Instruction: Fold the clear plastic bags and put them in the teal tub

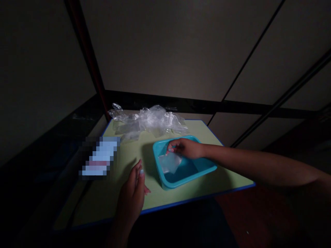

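My right hand reaches over the turquoise plastic tub, its fingertips pinched on a small translucent plastic bag. That bag hangs inside the tub near its left wall. To the left of the tub, my left hand is held above the front part of the table, fingers stretched forward and nothing in them. It does not touch the tub. A heap of crumpled clear plastic bags lies behind the tub along the back edge.
The small pale green table has a blue edge. On its left side lies a flat light-coloured item, blurred by pixelation. Dark panelled walls rise behind and to the left, and a reddish floor shows at lower right.
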Available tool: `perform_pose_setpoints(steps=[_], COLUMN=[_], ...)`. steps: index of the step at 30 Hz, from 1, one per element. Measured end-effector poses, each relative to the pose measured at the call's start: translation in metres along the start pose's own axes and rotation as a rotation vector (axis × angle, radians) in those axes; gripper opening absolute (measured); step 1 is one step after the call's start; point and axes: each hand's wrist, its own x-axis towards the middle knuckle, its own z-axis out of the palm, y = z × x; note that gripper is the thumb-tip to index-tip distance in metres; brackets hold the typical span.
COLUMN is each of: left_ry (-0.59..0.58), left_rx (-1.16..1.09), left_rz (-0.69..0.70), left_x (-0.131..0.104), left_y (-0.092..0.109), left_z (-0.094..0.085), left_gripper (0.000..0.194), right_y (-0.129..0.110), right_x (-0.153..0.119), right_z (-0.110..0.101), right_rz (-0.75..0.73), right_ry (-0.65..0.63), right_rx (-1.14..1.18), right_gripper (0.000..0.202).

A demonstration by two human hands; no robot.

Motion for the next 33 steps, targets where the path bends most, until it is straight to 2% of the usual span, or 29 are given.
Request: perform_pose_setpoints(steps=[4,8,16,23,26,29,31,33], left_ry=[-0.002,-0.003,-0.007,0.015,-0.004,0.109,0.236,0.282], left_rx=[0.018,0.030,0.036,0.025,0.054,0.133,0.215,0.299], left_rz=[0.003,0.012,0.014,0.052,0.070,0.202,0.398,0.593], left_x=[-0.001,-0.001,0.000,0.000,0.001,0.004,0.006,0.008], left_y=[-0.003,-0.003,-0.001,0.001,0.000,0.008,0.021,0.040], left_z=[-0.001,-0.001,-0.003,-0.003,-0.004,-0.008,-0.013,-0.017], left_gripper=[0.064,0.064,0.065,0.065,0.060,0.048,0.037,0.028], right_y=[0.001,0.000,0.001,0.005,0.005,0.003,-0.002,-0.010], right_x=[0.000,-0.004,0.002,-0.003,-0.006,-0.009,-0.013,-0.019], right_z=[0.007,0.007,0.008,-0.002,-0.007,-0.011,-0.015,-0.018], right_rz=[0.160,0.288,0.222,0.061,0.004,-0.076,-0.149,-0.221], right_ry=[-0.072,-0.149,-0.172,-0.257,-0.235,-0.184,-0.150,-0.124], right_rx=[0.158,0.167,0.111,0.202,0.229,0.168,0.089,-0.001], right_gripper=[0.019,0.018,0.018,0.022,0.024,0.024,0.022,0.018])
